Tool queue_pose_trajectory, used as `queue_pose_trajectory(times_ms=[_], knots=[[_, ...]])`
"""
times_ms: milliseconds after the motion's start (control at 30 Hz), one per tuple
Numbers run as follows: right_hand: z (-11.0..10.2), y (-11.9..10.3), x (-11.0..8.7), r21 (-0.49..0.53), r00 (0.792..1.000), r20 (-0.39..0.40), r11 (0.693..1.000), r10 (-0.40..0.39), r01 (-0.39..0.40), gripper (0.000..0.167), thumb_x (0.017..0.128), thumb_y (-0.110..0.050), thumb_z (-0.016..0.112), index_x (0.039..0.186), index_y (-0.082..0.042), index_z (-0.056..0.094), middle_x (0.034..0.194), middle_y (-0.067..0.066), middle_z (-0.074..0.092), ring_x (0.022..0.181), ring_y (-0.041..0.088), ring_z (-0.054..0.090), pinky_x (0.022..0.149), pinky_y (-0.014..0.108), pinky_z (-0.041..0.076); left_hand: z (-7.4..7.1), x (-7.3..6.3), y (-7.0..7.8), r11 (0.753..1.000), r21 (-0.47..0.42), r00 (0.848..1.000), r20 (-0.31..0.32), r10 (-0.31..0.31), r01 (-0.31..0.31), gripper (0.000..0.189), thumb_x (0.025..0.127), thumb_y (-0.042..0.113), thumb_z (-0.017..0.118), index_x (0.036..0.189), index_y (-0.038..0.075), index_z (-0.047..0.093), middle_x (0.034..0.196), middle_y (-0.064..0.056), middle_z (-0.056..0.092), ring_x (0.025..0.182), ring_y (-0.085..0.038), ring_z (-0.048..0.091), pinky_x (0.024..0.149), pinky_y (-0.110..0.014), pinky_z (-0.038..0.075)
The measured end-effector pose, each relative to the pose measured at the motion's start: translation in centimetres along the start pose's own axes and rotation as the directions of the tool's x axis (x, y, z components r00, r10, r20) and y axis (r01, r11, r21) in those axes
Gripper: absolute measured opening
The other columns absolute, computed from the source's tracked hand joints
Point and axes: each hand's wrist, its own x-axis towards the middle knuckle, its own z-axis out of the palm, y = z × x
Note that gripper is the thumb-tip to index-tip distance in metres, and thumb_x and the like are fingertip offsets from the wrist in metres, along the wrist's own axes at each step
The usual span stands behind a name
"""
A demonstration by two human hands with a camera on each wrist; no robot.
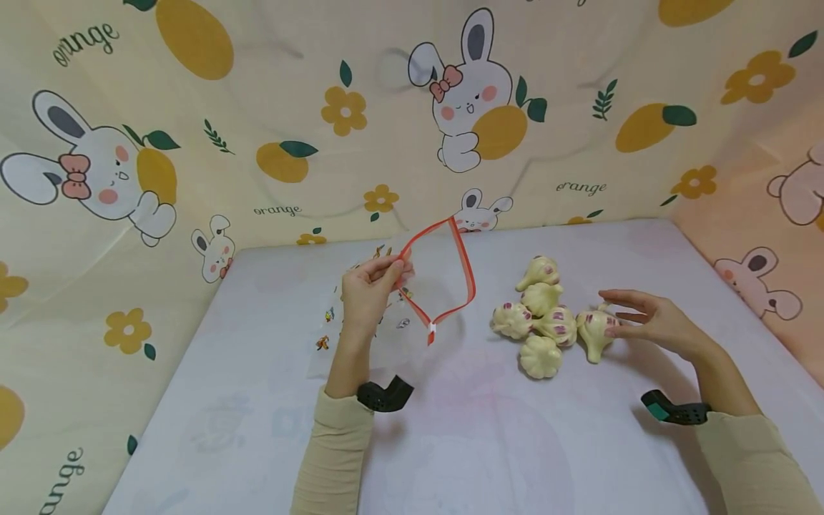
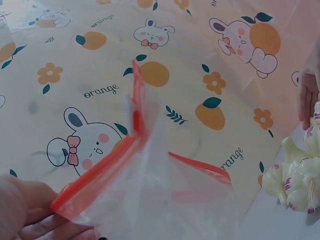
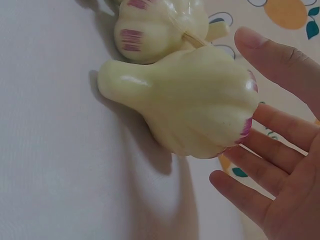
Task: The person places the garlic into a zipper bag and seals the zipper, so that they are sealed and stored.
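My left hand point(image 1: 368, 295) pinches the red-edged rim of a clear zip bag point(image 1: 465, 257), whose mouth gapes toward the right. Small coloured pictures dot the bag's film, and a white slider sits at the low corner of its zip. To the right lies a cluster of garlic bulbs point(image 1: 539, 357), cream with purple streaks. My right hand point(image 1: 663, 323) is beside the rightmost garlic bulb point(image 1: 595, 335), thumb and fingers spread. In the right wrist view that garlic bulb point(image 3: 195, 105) rests on the table, with the fingers near its streaked end; whether they touch it I cannot tell.
A white-covered table point(image 1: 476, 443) lies under everything. Behind it and at both sides hangs a cream cloth point(image 1: 380, 64) printed with rabbits and oranges. Each wrist wears a black strap mount point(image 1: 386, 395).
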Motion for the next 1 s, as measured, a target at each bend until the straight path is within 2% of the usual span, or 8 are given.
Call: queue_pose_trajectory(times_ms=[200, 433, 700, 1000], knots=[[0.01, -0.09, 0.03, 0.004, 1.0, 0.008, 1.0, 0.027, -0.028, 0.06, 0.081, -0.003, 0.074, 0.134, 0.009, 0.046, 0.118, -0.041, 0.049, 0.108, -0.024, 0.046, 0.083, -0.001, 0.045, -0.03, 0.02, 0.11, 1.0, 0.009, 1.0, 0.001, -0.008, 0.008, 0.021, 0.09, 0.006, 0.065, 0.106, -0.008, 0.069, 0.104, -0.031, 0.069, 0.072, 0.002, 0.071, 0.072, -0.017, 0.06], [0.08, 0.17, -0.05, 0.029, 0.996, 0.028, 0.996, 0.088, -0.088, 0.06, 0.082, -0.005, 0.074, 0.134, 0.006, 0.046, 0.114, -0.043, 0.049, 0.105, -0.027, 0.045, 0.081, -0.002, 0.045, -0.02, -0.01, 0.21, 1.0, 0.006, 1.0, -0.004, -0.02, 0.02, 0.022, 0.09, 0.005, 0.065, 0.107, -0.008, 0.068, 0.105, -0.03, 0.07, 0.072, 0.002, 0.071, 0.072, -0.017, 0.06], [0.36, 0.49, -0.08, 0.012, 0.993, 0.047, 0.994, 0.108, -0.108, 0.063, 0.082, -0.006, 0.074, 0.135, 0.007, 0.044, 0.115, -0.043, 0.046, 0.104, -0.028, 0.043, 0.082, -0.002, 0.043, 0.04, -0.04, 0.2, 1.0, 0.013, 1.0, 0.001, -0.017, 0.017, 0.021, 0.09, 0.005, 0.064, 0.107, -0.008, 0.069, 0.103, -0.029, 0.07, 0.072, 0.002, 0.071, 0.072, -0.016, 0.06], [0.73, 0.61, -0.12, 0.031, 0.996, 0.035, 0.996, 0.085, -0.086, 0.066, 0.079, -0.002, 0.076, 0.134, 0.011, 0.043, 0.115, -0.041, 0.05, 0.102, -0.027, 0.045, 0.081, -0.003, 0.042, 0.03, -0.04, 0.22, 1.0, 0.002, 1.0, 0.004, -0.015, 0.015, 0.021, 0.09, 0.004, 0.064, 0.107, -0.008, 0.069, 0.103, -0.029, 0.071, 0.072, 0.0, 0.071, 0.072, -0.017, 0.06]])
